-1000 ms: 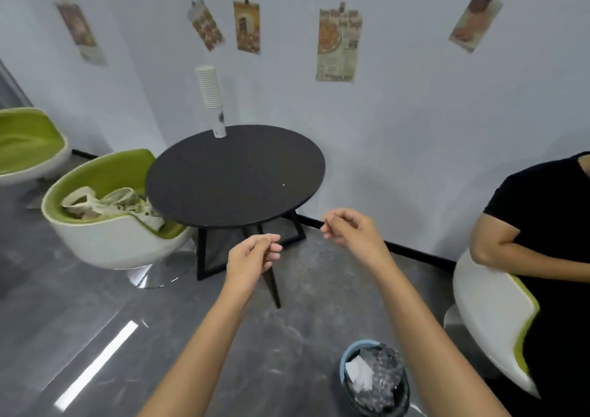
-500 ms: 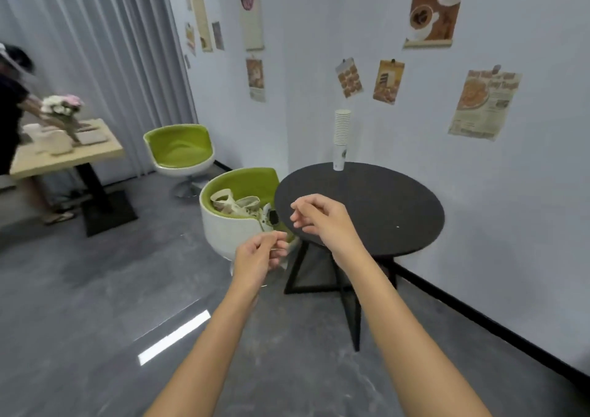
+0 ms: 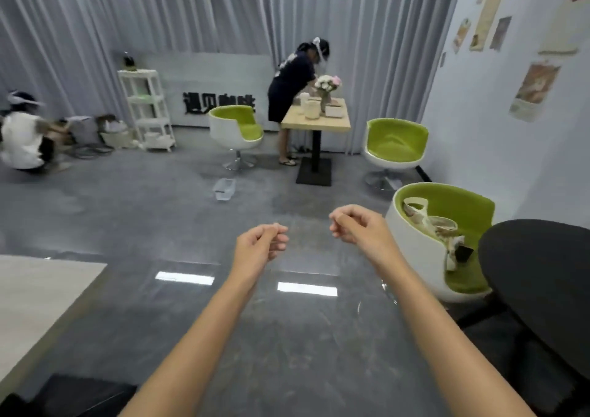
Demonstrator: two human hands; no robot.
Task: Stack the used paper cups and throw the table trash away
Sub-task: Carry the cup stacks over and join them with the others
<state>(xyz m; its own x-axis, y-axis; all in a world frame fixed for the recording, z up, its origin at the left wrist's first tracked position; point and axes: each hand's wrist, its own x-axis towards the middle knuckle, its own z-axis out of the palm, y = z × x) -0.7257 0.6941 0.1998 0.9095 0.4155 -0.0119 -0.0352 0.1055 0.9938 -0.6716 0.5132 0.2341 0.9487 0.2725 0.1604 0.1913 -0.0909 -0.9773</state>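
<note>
Fingers [image 3: 278,240] of the left hand [image 3: 258,245] and right hand [image 3: 359,229] curl inward, holding nothing — black round counter [image 3: 542,273] lower right, green chair [image 3: 463,204] beside it.

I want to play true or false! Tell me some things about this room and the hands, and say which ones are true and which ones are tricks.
1. The left hand and the right hand hold nothing. True.
2. A cloth bag lies in the nearest green chair. True.
3. The flowers sit in that green chair. False: they stand on the wooden table at the back of the room.
4. The person in dark clothes is sitting down. False: that person stands, bent over the wooden table.
</note>
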